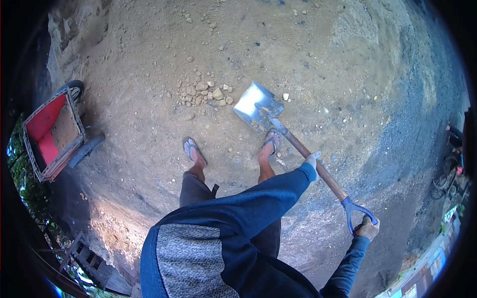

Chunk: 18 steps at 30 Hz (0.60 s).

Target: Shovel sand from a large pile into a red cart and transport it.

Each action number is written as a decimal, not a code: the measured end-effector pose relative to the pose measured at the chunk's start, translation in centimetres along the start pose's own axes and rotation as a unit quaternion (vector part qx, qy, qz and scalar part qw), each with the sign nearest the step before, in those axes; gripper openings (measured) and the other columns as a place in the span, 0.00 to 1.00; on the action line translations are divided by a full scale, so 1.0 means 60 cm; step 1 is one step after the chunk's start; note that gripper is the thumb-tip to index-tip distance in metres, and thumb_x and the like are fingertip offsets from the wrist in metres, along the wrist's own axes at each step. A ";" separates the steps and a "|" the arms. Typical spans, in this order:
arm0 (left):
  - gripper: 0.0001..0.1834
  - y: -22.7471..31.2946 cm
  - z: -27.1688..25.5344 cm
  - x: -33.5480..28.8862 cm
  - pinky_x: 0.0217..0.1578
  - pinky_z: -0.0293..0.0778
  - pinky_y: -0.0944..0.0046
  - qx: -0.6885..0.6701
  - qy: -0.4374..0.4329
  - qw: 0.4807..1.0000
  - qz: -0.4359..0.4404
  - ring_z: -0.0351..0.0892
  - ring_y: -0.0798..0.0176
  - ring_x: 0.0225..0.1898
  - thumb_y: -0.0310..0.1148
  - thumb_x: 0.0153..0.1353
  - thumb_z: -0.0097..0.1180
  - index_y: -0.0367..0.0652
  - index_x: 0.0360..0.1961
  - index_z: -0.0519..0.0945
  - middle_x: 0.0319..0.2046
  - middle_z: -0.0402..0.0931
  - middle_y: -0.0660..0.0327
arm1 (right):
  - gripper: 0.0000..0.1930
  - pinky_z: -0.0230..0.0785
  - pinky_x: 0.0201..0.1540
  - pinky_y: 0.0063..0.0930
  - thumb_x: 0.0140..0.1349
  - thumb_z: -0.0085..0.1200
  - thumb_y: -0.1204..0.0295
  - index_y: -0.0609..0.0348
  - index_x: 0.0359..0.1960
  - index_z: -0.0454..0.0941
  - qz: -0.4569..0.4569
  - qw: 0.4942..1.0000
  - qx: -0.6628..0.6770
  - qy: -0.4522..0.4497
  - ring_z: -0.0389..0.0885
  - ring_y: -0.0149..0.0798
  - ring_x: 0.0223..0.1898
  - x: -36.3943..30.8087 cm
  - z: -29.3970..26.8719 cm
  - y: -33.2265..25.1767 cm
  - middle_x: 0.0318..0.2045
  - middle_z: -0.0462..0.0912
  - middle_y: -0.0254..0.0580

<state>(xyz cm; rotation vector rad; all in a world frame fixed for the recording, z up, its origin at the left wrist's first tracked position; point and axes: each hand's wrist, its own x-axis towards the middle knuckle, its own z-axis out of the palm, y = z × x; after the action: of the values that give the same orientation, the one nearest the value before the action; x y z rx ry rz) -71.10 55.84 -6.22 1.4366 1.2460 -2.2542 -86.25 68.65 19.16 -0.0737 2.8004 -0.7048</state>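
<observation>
Shovel (296, 143) in grip of left hand (313, 163) and right hand (367, 229), perhaps just above stony dirt (164, 129), red-lined cart (45, 119) leftward

Taken from head height through the left of two side-by-side fisheye lenses, upright and unmirrored. Aimed steeply down past the wearer's blue jacket (253, 204), close by at the lower edge, to sandaled feet (190, 148) and dirt ground (149, 54) beyond. Wide enough to take in a whole shovel (304, 150), blade to grip, right of center, plus a red-lined cart (45, 121) farther off at left. Curved strongly toward the dark outer edge.
</observation>
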 end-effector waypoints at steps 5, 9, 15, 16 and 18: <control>0.13 0.164 0.060 0.043 0.30 0.71 0.49 -0.085 -0.083 0.991 0.056 0.66 0.58 0.19 0.41 0.57 0.50 0.47 0.25 0.63 0.18 0.62 0.63 | 0.12 0.60 0.07 0.26 0.47 0.50 0.81 0.65 0.36 0.69 -0.096 0.987 0.018 -0.128 0.67 0.32 0.07 0.095 0.182 -0.061 0.16 0.73 0.39; 0.12 0.436 -0.003 -0.047 0.35 0.71 0.49 -0.134 -0.098 0.974 0.156 0.66 0.60 0.18 0.39 0.58 0.48 0.46 0.23 0.64 0.15 0.61 0.63 | 0.13 0.60 0.08 0.26 0.47 0.54 0.77 0.68 0.35 0.68 -0.121 0.952 0.043 -0.277 0.68 0.33 0.07 -0.030 0.410 -0.191 0.15 0.72 0.39; 0.09 0.686 -0.417 -0.397 0.27 0.66 0.58 -0.205 -0.256 0.840 0.432 0.65 0.63 0.18 0.33 0.54 0.51 0.49 0.19 0.66 0.14 0.64 0.68 | 0.14 0.72 0.36 0.29 0.45 0.57 0.68 0.62 0.33 0.75 -0.383 0.807 0.017 -0.450 0.81 0.43 0.30 -0.527 0.498 -0.288 0.27 0.80 0.49; 0.10 0.697 -0.502 -0.465 0.25 0.65 0.59 -0.229 -0.159 0.820 0.500 0.64 0.63 0.17 0.34 0.53 0.52 0.49 0.19 0.66 0.13 0.63 0.68 | 0.14 0.72 0.36 0.31 0.45 0.57 0.68 0.61 0.33 0.75 -0.388 0.773 0.016 -0.501 0.81 0.45 0.31 -0.590 0.524 -0.276 0.27 0.80 0.50; 0.12 0.676 -0.696 -0.601 0.24 0.66 0.60 -0.294 -0.132 0.743 0.587 0.63 0.64 0.15 0.38 0.53 0.51 0.50 0.18 0.65 0.11 0.62 0.68 | 0.19 0.72 0.39 0.34 0.47 0.59 0.62 0.60 0.38 0.74 -0.453 0.639 -0.001 -0.622 0.80 0.47 0.35 -0.717 0.554 -0.265 0.32 0.80 0.51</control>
<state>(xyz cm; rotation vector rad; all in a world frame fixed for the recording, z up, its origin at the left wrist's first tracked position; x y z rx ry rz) -2.73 51.55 -6.24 1.0586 0.5280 -0.9952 -36.38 44.09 8.31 -1.4141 1.2324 -0.4585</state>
